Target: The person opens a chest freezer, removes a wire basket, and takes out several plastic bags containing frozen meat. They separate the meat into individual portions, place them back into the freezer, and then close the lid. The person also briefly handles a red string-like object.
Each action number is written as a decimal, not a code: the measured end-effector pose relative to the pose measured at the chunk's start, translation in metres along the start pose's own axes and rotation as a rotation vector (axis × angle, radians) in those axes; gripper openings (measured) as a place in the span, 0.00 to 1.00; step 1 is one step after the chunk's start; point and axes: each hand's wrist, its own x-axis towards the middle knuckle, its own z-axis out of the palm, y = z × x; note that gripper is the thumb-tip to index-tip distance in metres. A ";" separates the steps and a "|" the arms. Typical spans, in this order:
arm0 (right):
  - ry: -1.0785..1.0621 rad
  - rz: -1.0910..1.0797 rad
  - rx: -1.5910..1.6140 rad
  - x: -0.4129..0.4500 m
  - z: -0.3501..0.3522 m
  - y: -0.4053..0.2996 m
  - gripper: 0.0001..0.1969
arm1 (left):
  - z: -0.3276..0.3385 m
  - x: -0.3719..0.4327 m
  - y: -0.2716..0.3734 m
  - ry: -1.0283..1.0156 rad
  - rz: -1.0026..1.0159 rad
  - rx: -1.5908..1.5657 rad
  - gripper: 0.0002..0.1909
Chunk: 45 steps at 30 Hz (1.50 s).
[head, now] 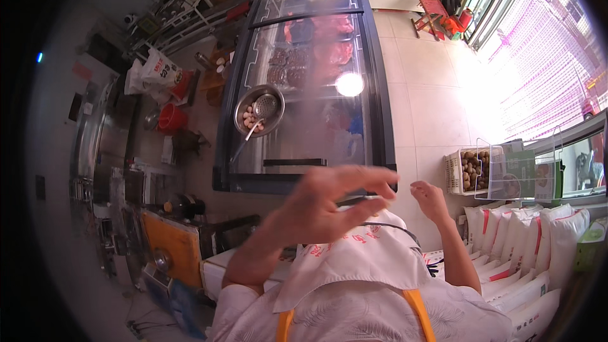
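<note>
My left hand point(327, 204) is raised in front of my chest, slightly blurred, with thumb and fingers apart and nothing seen between them. To its right, my right hand point(427, 197) hangs in the air with fingers loosely bent and holds nothing visible. Beyond both hands stands a glass-topped chest freezer point(384, 118) with packs of red meat point(332, 52) under the glass. On its left edge rests a steel bowl point(280, 118) with several round, egg-like items point(249, 116) and a perforated skimmer point(266, 106). I wear a white apron point(361, 266) with yellow straps.
A white plastic crate point(452, 171) of brown round produce stands right, beside a wire rack point(522, 171). White packed bags point(517, 232) line up at lower right. At left are a red bucket point(172, 118), large sacks point(159, 73) and an orange board point(173, 247). A folding stool point(431, 7) stands farther back.
</note>
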 end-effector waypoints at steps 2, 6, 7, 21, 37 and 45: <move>-0.162 0.088 -0.179 -0.012 0.003 0.044 0.18 | -0.050 0.011 0.040 0.197 0.238 0.166 0.27; -0.553 0.386 -0.197 -0.032 0.023 0.081 0.20 | -0.095 -0.001 0.111 0.386 0.684 0.679 0.27; -0.604 0.492 -0.049 -0.038 0.025 0.095 0.20 | -0.094 0.002 0.114 0.380 0.732 0.739 0.27; -0.798 0.929 0.417 -0.064 0.054 0.184 0.29 | -0.137 0.047 0.090 0.502 0.647 0.911 0.26; -0.670 0.729 0.368 -0.074 0.024 0.123 0.25 | -0.120 0.020 0.083 0.537 0.842 0.945 0.26; -0.144 0.469 0.068 -0.015 0.071 0.138 0.18 | -0.114 -0.047 -0.065 0.849 0.025 0.041 0.10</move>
